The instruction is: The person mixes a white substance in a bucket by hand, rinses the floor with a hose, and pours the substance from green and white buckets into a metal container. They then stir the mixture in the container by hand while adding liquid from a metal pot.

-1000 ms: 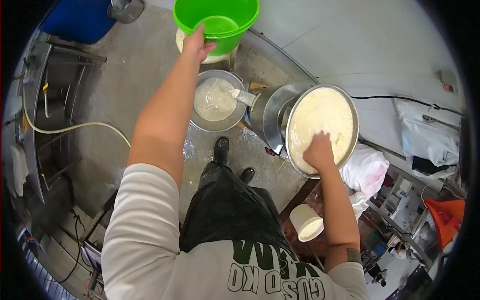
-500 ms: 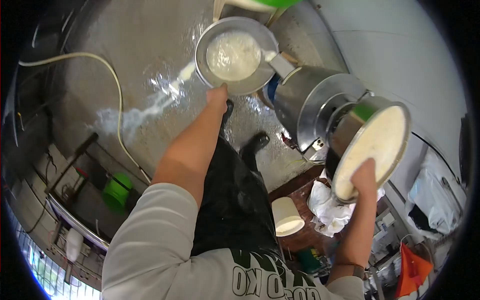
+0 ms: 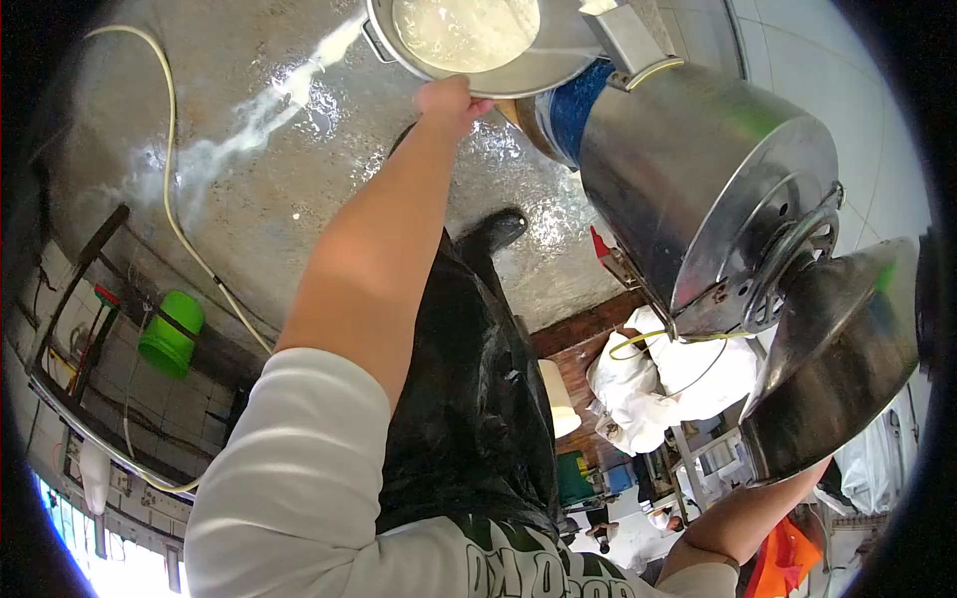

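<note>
A wide metal basin (image 3: 558, 50) of creamy whitish liquid (image 3: 464, 30) stands at the top, partly cut off by the view's edge. My left hand (image 3: 451, 105) is closed on its near rim. Beside it, a steel drum-shaped machine (image 3: 688, 149) points its square spout (image 3: 626, 40) over the basin, with pale matter at the mouth. At the machine's right end is a large steel bowl (image 3: 832, 369), seen from its outer side. My right forearm (image 3: 773, 513) reaches up behind this bowl, which hides my right hand and the bowl's inside.
Whitish liquid (image 3: 234, 140) streaks the wet floor at left, near a pale hose (image 3: 169, 130). A green bucket (image 3: 171, 334) hangs by a metal frame at left. White sacks (image 3: 688, 374) and a cream-coloured bucket (image 3: 558, 399) lie below the machine. Distant people show at the bottom.
The view has shifted, so the basin sits higher and the machine looks larger. The bowl's pale contents and my right hand, visible before, are now hidden. My left hand stays at the basin rim.
</note>
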A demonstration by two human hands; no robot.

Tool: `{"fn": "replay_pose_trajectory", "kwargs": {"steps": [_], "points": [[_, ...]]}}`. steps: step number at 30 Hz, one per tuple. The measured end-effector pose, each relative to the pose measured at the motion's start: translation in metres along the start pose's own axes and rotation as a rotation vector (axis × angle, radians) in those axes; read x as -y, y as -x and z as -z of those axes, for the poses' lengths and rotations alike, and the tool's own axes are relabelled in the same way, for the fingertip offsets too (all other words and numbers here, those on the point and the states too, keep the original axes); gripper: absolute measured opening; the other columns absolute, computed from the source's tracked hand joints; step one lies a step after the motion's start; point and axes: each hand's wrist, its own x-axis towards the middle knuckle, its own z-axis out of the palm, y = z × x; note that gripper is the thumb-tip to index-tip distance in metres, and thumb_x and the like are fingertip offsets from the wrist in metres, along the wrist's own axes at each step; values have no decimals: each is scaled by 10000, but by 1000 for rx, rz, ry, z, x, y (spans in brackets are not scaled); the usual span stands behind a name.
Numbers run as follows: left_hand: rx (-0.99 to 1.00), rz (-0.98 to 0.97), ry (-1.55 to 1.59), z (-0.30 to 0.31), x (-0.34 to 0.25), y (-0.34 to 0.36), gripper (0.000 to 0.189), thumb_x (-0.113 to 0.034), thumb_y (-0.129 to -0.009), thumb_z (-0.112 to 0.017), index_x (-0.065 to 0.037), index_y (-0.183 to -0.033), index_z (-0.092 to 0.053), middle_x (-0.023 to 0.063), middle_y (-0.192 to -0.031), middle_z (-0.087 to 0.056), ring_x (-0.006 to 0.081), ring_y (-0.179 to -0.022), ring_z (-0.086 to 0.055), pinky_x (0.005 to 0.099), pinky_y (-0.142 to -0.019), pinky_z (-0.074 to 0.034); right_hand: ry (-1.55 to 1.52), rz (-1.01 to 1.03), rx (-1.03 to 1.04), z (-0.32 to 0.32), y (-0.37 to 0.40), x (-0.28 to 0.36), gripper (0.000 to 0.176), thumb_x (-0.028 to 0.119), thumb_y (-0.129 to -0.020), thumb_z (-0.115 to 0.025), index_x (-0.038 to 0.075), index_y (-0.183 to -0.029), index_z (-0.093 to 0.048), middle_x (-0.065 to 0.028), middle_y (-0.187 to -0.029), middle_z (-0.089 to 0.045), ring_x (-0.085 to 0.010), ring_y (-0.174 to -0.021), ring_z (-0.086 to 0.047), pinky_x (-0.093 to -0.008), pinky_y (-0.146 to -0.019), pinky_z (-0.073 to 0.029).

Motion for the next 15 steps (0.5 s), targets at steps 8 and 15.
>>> {"fn": "replay_pose_trajectory", "kwargs": {"steps": [8, 15], "points": [[16, -70, -10, -33, 3, 4, 298, -24, -928, -560, 78, -1207, -534, 198, -985, -648, 260, -698, -656, 371, -560, -580, -41, 66, -17, -10, 9, 28, 683, 235, -807, -734, -115, -1353, -520, -356, -1397, -516, -497, -1341, -463, -481, -1194, -278], [75, 10, 32, -37, 17, 1, 288, -30, -969, -549, 74, -1235, -516, 195, -1002, -642, 267, -710, -664, 394, -615, -629, -58, 85, -11, -7, 10, 36, 699, 235, -802, -742, -118, -1359, -514, -357, -1408, -507, -495, -1349, -458, -476, -1191, -284]]}}
